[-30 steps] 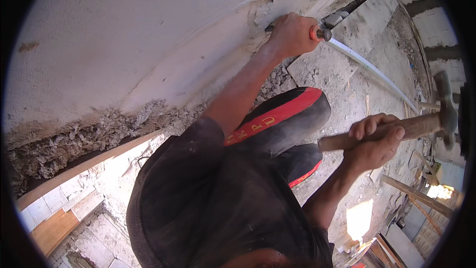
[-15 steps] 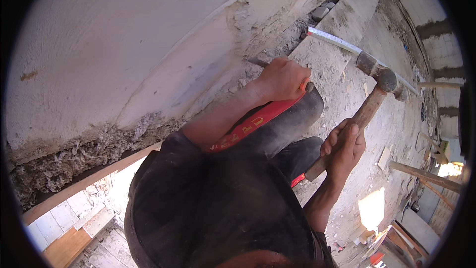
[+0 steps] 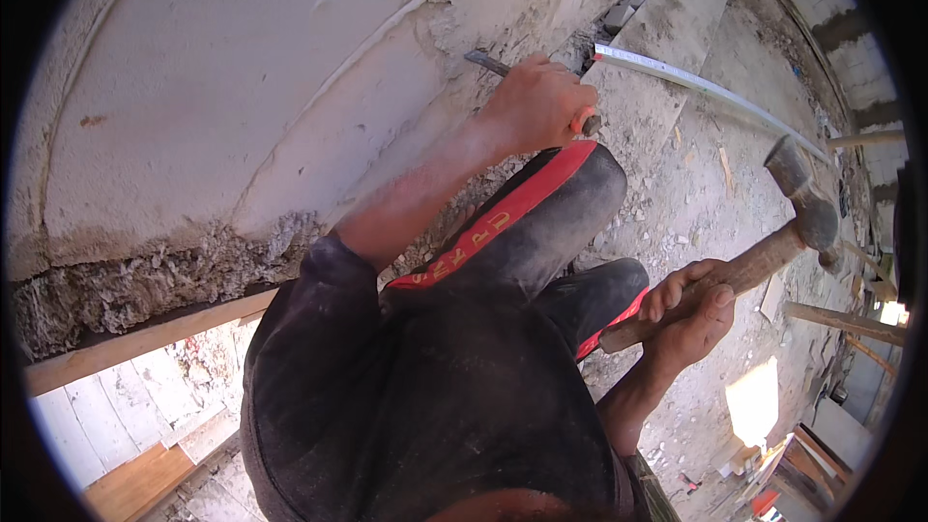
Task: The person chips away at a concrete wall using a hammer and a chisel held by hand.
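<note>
Your left hand (image 3: 541,101) grips a chisel (image 3: 488,63) against the plaster wall (image 3: 222,87); at four o'clock, your right hand (image 3: 691,314) clenches a hammer (image 3: 773,242).

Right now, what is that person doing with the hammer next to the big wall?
A person is chipping at a rough plastered wall. The left hand holds a metal chisel with its tip against the wall. The right hand grips the wooden handle of a hammer, whose head is raised away from the chisel. A long metal ruler lies on the dusty, rubble-strewn floor beyond the hands.
</note>
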Motion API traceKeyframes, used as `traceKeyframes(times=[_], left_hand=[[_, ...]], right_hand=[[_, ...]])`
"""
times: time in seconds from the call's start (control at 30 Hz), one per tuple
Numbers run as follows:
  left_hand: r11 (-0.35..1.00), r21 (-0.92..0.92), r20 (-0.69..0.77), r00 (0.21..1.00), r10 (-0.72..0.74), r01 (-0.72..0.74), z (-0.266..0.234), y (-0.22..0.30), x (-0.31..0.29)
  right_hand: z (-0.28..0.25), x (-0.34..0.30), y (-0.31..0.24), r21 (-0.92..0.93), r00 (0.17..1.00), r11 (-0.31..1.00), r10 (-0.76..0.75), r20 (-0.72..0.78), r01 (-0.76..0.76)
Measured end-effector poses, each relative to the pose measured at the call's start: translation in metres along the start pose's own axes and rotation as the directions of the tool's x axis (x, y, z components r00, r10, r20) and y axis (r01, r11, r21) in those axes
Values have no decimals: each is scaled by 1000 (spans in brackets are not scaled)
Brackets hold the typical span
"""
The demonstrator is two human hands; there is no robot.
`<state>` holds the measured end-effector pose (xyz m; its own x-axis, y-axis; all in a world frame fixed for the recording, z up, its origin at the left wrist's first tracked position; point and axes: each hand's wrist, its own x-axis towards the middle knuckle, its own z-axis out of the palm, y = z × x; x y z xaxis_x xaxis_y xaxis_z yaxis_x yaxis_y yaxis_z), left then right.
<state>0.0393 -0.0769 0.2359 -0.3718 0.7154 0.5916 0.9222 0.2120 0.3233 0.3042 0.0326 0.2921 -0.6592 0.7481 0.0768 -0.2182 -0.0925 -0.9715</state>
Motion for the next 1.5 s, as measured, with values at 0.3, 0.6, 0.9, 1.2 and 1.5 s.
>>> traceKeyframes(times=[0.3,0.6,0.9,1.2,1.5], left_hand=[[967,107,-91,971,-223,232,0,-2,6],[971,97,-57,975,-213,218,9,-12,1],[954,27,-69,953,-295,298,0,-11,19],[949,77,-36,952,-305,307,-1,-18,9],[932,-13,-103,927,-361,362,-7,-21,12]], right_hand=[[-7,10,1,587,967,793,-245,66,161],[38,20,51,-149,931,932,347,112,-329],[37,30,48,-280,969,931,-248,-9,236],[44,38,4,371,992,922,-84,-90,111],[31,31,3,-49,988,993,111,110,-106]])
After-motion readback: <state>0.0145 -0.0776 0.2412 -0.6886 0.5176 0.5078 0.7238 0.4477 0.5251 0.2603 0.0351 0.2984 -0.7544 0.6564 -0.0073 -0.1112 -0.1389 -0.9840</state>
